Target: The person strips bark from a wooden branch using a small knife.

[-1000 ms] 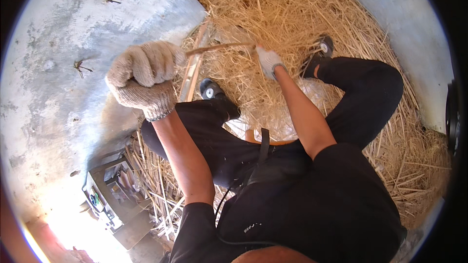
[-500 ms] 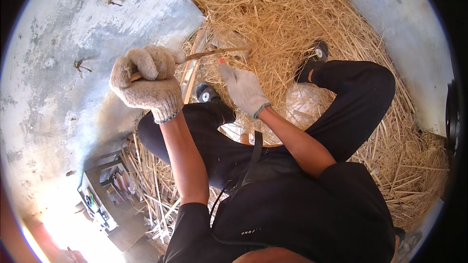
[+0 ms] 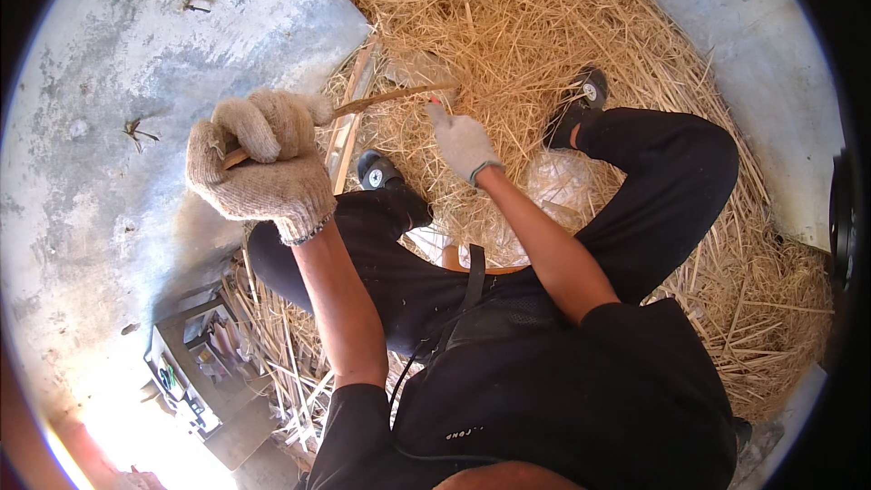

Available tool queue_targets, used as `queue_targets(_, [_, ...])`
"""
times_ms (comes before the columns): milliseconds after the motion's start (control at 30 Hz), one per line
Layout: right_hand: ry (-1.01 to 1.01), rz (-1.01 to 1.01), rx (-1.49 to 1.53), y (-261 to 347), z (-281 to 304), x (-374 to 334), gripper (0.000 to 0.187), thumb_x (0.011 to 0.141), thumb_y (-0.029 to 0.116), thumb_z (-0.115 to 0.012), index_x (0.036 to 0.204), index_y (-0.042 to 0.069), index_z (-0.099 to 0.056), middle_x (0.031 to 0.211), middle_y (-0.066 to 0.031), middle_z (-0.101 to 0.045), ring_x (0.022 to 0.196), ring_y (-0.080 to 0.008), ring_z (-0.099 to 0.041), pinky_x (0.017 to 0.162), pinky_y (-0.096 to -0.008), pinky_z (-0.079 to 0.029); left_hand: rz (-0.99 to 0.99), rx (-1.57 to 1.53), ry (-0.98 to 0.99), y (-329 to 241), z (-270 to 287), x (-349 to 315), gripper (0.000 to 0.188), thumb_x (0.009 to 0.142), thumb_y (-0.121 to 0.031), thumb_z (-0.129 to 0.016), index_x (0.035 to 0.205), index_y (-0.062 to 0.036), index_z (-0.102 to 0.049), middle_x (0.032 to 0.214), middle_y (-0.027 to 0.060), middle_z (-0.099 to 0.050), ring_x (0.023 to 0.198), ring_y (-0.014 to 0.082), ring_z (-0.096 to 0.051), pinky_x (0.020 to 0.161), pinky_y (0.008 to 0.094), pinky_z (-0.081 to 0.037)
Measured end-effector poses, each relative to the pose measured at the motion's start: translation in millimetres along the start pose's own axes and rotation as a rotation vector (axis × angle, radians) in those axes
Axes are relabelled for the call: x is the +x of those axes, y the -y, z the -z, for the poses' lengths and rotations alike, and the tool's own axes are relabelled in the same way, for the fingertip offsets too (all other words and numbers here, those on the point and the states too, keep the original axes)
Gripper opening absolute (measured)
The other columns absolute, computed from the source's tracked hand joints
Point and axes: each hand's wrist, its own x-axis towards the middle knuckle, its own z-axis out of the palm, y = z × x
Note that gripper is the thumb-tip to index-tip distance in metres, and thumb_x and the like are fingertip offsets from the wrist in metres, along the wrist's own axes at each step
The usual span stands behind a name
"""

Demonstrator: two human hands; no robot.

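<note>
A knitted work glove covers my left hand [image 3: 261,161], whose fingers are wrapped tightly around a thin brown wooden strip [image 3: 386,97]. The strip's short end shows at the palm, while its long end slants out to the right over the straw. Just below that far end is my right hand [image 3: 464,147], also gloved, seen from the back with its fingers curled under. A small red piece [image 3: 434,101] shows at its thumb tip. The rest of whatever that hand grips is hidden. A narrow gap seems to lie between the red piece and the strip.
Loose straw and shavings [image 3: 508,18] cover the floor around my shoes. Pale wooden slats [image 3: 349,132] lie by my left foot, near the corner of a worn whitewashed wall [image 3: 136,54]. At lower left stands a wooden box [image 3: 240,431] with small items. Another wall [image 3: 753,63] rises at right.
My right hand has slid right and slightly up, toward the strip's far end. My left hand has shifted a little left, still gripping the strip.
</note>
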Motion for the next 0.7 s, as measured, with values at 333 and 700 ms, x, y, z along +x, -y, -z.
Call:
queue_targets(333, [-0.111,0.212,0.164,15.5,-1.3,-22.5,0.094,0.095,0.076,-0.026,0.104,-0.007,-0.070,0.083,-0.0330,-0.066,0.088,-0.0477,-0.066,0.078,-0.0522,-0.050,0.034,-0.087,0.037,-0.6,20.2,9.8,0.050,0.094,-0.040,-0.042,0.054,-0.0098,-0.044,0.045,0.0049,-0.031,0.039,0.0186,-0.024,0.046,0.0439,-0.042])
queue_targets(700, [-0.029,-0.243,-0.315,-143.0,-26.1,128.3,0.090,0.099,0.069,-0.023,0.104,-0.008,-0.069,0.088,-0.0276,-0.069,0.076,-0.0375,-0.068,0.069,-0.0489,-0.050,-0.017,0.094,-0.043,3.9,-19.9,3.7,0.057,0.095,-0.046,-0.046,0.048,-0.0156,-0.040,0.042,0.0008,-0.026,0.036,0.0156,-0.024,0.049,0.0463,-0.046])
